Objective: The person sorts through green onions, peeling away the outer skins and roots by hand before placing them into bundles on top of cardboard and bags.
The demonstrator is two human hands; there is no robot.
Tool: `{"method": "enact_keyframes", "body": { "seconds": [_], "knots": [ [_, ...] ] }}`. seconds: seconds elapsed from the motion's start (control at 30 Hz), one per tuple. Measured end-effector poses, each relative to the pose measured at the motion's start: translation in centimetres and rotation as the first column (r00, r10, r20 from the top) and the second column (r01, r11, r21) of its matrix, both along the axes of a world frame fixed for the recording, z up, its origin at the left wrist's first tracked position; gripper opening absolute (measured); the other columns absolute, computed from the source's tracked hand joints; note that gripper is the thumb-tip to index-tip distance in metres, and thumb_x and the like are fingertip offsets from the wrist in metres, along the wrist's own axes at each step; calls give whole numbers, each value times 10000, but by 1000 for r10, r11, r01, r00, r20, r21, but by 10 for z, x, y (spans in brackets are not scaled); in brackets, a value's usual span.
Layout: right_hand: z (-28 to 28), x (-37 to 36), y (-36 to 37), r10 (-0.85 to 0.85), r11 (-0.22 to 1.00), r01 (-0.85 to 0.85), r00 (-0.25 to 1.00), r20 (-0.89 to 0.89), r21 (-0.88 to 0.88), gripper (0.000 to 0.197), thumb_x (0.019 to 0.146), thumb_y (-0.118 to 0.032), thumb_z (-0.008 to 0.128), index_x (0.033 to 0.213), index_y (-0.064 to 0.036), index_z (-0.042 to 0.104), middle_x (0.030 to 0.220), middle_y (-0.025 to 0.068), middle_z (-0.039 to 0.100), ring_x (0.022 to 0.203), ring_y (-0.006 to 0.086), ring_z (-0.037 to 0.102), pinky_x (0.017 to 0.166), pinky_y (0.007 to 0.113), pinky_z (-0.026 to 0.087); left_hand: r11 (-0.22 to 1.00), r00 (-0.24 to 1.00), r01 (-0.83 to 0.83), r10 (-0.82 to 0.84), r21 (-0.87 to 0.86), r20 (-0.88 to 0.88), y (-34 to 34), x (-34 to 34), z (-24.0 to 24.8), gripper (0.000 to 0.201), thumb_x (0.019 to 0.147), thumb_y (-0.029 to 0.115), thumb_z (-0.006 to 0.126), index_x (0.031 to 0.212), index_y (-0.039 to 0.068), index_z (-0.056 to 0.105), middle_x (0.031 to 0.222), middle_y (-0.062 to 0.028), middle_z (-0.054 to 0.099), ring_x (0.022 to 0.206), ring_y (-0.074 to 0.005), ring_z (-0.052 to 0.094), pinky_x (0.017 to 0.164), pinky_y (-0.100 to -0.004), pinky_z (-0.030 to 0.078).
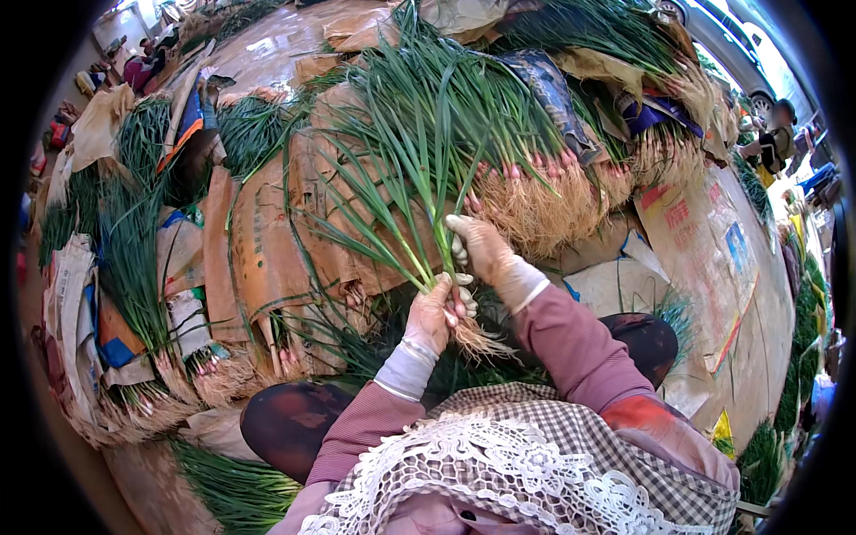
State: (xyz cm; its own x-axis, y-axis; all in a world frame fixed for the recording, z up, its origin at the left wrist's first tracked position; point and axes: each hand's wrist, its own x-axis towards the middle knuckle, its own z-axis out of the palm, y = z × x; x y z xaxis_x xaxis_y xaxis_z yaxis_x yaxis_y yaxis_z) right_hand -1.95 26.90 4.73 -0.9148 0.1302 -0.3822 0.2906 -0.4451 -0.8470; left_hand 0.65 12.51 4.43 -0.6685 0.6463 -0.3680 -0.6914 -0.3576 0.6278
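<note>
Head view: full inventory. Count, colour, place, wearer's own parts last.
Held onion bunch: one, green with pinkish bulbs, between the hands.
Large onion heap: one, green tops, tan roots, beyond the hands.
Other onion piles: several, green, left, upper right, lower left.
Sacks: many, mostly brown, around the piles.
Printed sheet: one, tan with red and blue, right.
Vehicle: at least one, pale, top right.
Another person: at least one, dark clothing, right edge.
Apron: one, checked, white lace, bottom.
Knees: two, dark, either side.
Sleeves: two, pink.
Left hand, right hand: pale gloves, centre.

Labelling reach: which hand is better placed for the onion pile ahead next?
Probably the right hand, nearer the pile; the left hand grips the bunch near its bulbs.
</note>
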Motion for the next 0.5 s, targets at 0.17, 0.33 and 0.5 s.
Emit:
{"method": "enact_keyframes", "body": {
  "seconds": [0.17, 0.33, 0.5],
  "knots": [
    [-143, 24, 1, 400, 373, -340, 898, 180, 863, 247, 746, -267, 475, 764, -36, 561, 784, 164, 569, 705, 299, 545, 622, 333, 435, 986, 999, 27, -22, 167, -32, -8, 0, 30, 336, 853, 298, 396, 843, -14, 520, 542, -39, 457, 432, -113, 388, 451, -221, 349],
    [-10, 31, -22, 178, 908, -136, 981, 72, -396, 236, 817, -248, 380, 824, -55, 517, 510, -42, 394, 383, 76, 331, 355, 194, 271, 983, 997, 18, -32, 181, 76, -14, -7, 8, 332, 857, 302, 386, 889, -2, 518, 597, -50, 512, 450, -118, 435, 447, -228, 372],
    [19, 21, -28, 97, 770, -202, 975, -202, -605, 268, 840, -295, 419, 848, -53, 535, 523, -55, 405, 413, 44, 370, 344, 162, 294, 887, 968, 33, -144, 460, 207, -12, 0, 28, 295, 864, 266, 375, 996, 20, 468, 687, -78, 544, 422, -114, 450, 396, -250, 388]
  ]
}}
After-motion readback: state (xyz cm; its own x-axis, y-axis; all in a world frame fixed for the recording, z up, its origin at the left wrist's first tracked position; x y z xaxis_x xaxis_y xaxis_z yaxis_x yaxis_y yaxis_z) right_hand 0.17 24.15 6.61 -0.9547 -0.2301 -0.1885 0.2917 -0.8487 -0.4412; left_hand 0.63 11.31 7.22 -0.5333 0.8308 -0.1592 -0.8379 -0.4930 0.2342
